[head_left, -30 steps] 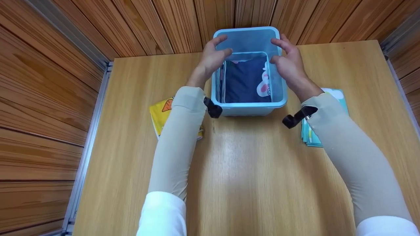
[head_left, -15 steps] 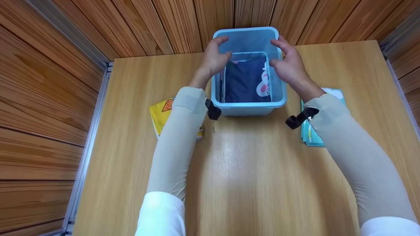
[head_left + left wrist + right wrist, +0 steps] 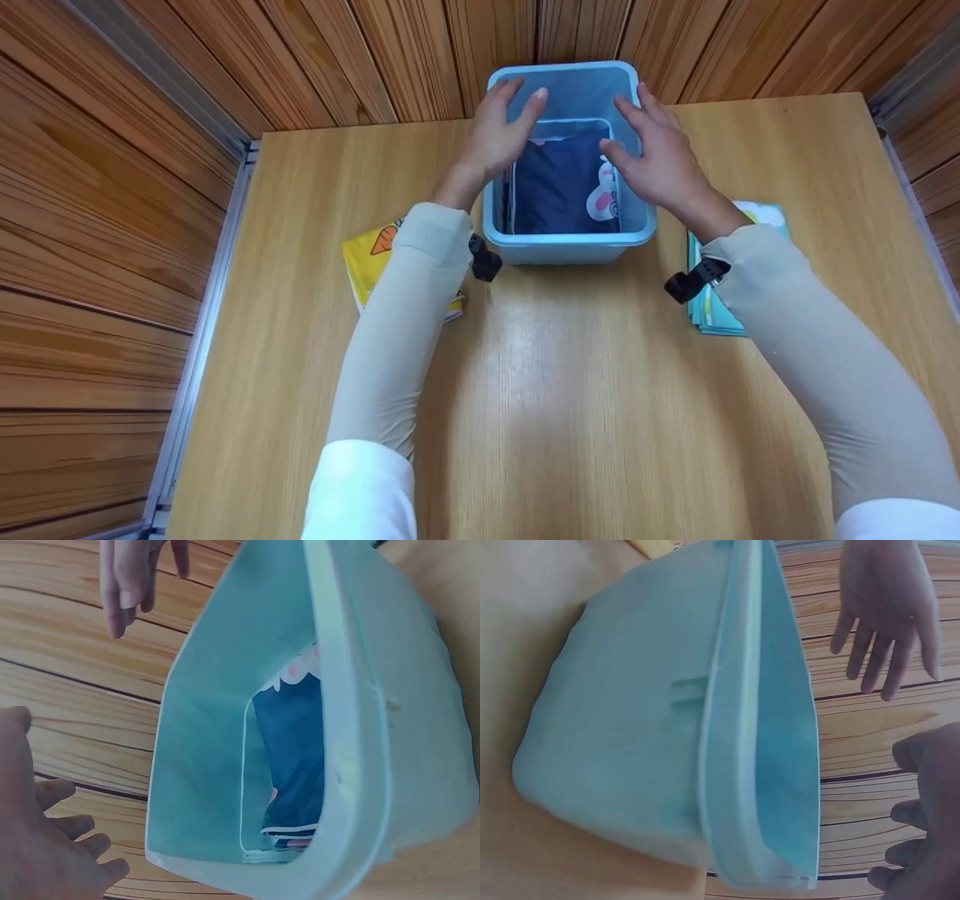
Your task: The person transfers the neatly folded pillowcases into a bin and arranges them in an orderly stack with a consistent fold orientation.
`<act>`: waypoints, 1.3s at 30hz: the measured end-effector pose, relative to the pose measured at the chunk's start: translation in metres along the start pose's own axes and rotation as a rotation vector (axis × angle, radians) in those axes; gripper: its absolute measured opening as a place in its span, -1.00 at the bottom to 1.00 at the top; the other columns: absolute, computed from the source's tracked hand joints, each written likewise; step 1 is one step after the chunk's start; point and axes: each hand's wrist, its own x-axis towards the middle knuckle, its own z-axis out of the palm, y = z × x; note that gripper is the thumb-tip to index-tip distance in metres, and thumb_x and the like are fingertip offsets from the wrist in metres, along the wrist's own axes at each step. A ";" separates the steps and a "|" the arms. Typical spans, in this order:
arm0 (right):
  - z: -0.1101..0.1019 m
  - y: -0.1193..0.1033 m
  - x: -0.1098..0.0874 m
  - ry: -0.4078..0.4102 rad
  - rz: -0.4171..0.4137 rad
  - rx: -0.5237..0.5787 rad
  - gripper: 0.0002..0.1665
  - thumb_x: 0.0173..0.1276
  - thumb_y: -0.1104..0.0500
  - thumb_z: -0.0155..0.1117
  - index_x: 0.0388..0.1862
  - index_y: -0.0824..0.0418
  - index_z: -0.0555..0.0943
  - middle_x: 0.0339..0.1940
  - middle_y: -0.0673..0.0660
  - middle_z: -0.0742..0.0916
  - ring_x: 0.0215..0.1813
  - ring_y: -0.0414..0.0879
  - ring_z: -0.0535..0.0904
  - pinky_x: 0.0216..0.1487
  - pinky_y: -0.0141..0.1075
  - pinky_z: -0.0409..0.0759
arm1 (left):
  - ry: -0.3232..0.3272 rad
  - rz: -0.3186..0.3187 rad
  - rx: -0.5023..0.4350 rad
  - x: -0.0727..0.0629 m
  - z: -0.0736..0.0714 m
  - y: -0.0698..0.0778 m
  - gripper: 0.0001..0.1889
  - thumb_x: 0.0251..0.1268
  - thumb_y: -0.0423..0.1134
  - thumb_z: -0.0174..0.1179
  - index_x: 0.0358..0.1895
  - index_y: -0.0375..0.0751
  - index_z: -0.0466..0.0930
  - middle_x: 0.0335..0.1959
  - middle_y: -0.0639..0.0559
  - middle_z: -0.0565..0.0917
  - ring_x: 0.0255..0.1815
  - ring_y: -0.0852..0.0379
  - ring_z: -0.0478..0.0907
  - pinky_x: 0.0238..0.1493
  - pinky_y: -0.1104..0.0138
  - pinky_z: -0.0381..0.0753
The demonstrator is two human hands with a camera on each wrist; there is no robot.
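A light blue plastic bin stands at the back of the table. Inside it lies a folded navy cloth with a white and pink rabbit print, within a smaller blue-rimmed container. My left hand hovers over the bin's left rim, fingers spread and thumb raised. Over the right rim, my right hand is spread the same way. Both wrist views show the hands apart from the bin's walls, with nothing in them.
A folded yellow cloth with a carrot print lies left of the bin, partly under the left forearm. To the right, a stack of folded teal cloths is half hidden by the right sleeve. Wooden panels rise behind the table.
Both thumbs have lifted and the fingers have straightened and spread further over the bin. The right forearm has shifted slightly right and nearer. The bin and cloths stay where they were.
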 end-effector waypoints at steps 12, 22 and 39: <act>-0.006 0.006 -0.011 -0.118 -0.103 -0.233 -0.08 0.56 -0.37 -0.18 0.71 -0.05 -0.13 0.69 0.17 -0.34 0.65 0.19 -0.57 0.40 0.30 -0.73 | -0.036 0.053 0.425 -0.010 0.015 0.008 -0.21 0.53 0.39 -0.40 0.68 0.18 -0.24 0.69 0.04 -0.37 0.64 -0.02 -0.62 0.55 0.06 -0.61; -0.013 0.015 -0.023 -0.147 -0.116 -0.248 -0.04 0.53 -0.42 -0.21 0.71 -0.06 -0.18 0.68 0.18 -0.37 0.63 0.21 -0.60 0.39 0.29 -0.76 | -0.107 0.110 0.528 -0.021 0.025 0.012 -0.19 0.50 0.42 -0.42 0.68 0.18 -0.31 0.68 0.07 -0.43 0.61 -0.01 -0.70 0.48 0.01 -0.74; -0.031 0.033 -0.047 -0.218 -0.151 -0.250 -0.06 0.58 -0.34 -0.17 0.71 0.01 -0.19 0.66 0.24 -0.38 0.61 0.28 -0.61 0.35 0.31 -0.79 | -0.183 0.177 0.561 -0.035 0.050 0.023 -0.20 0.53 0.39 -0.48 0.68 0.13 -0.31 0.68 0.09 -0.42 0.63 0.00 -0.65 0.52 -0.07 -0.65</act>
